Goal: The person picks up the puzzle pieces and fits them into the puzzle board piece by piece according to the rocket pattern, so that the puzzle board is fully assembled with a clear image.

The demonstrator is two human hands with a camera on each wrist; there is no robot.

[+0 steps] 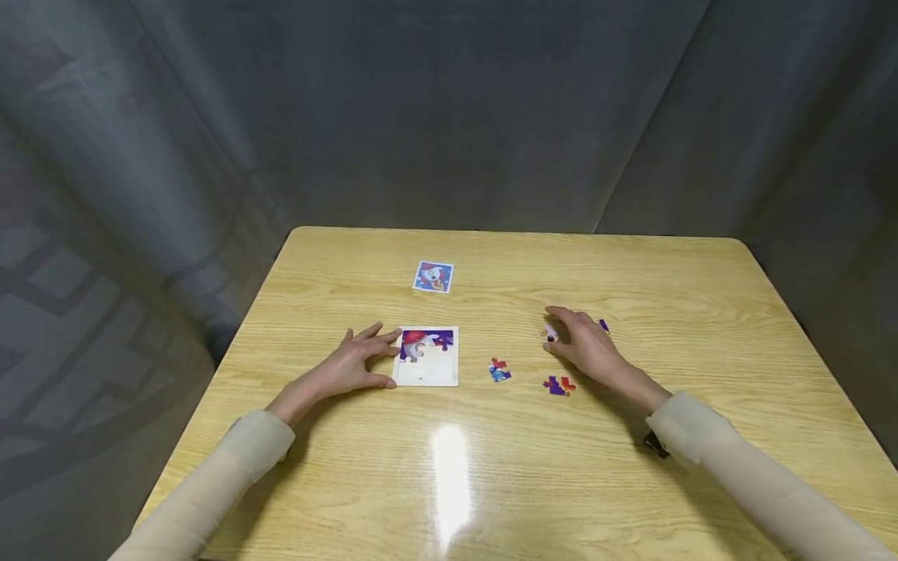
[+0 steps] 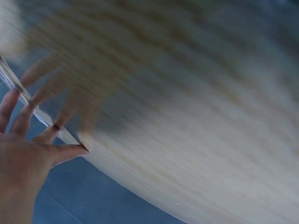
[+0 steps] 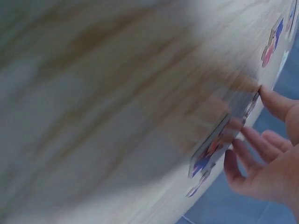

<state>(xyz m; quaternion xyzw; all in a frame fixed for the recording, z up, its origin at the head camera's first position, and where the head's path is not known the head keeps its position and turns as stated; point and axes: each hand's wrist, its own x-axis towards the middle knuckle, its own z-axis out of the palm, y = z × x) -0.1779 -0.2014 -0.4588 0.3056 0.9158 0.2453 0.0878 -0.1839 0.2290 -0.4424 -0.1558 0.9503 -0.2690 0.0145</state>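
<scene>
A square white-framed jigsaw puzzle tray (image 1: 426, 379) lies left of centre, its top and left part filled with purple, red and white pieces. Spread fingers of my left hand (image 1: 354, 365) touch its left edge; the left wrist view shows this hand (image 2: 23, 158) along the tray's side (image 2: 43, 116). Over on the right, my right hand (image 1: 588, 344) is low over loose pieces, thumb and forefinger apart on either side of a pale puzzle piece (image 1: 549, 333). In the right wrist view the right hand's fingertips (image 3: 238, 147) are down among pieces, near a purple-orange one (image 3: 205, 156).
A small picture card (image 1: 433, 276) lies behind the tray. Loose pieces form a red-and-blue cluster (image 1: 500, 370) and a purple-and-orange cluster (image 1: 558, 386) between the hands. Another purple piece (image 1: 604, 326) shows beyond the right hand. Grey curtains (image 1: 449, 117) hang behind the wooden table (image 1: 351, 467).
</scene>
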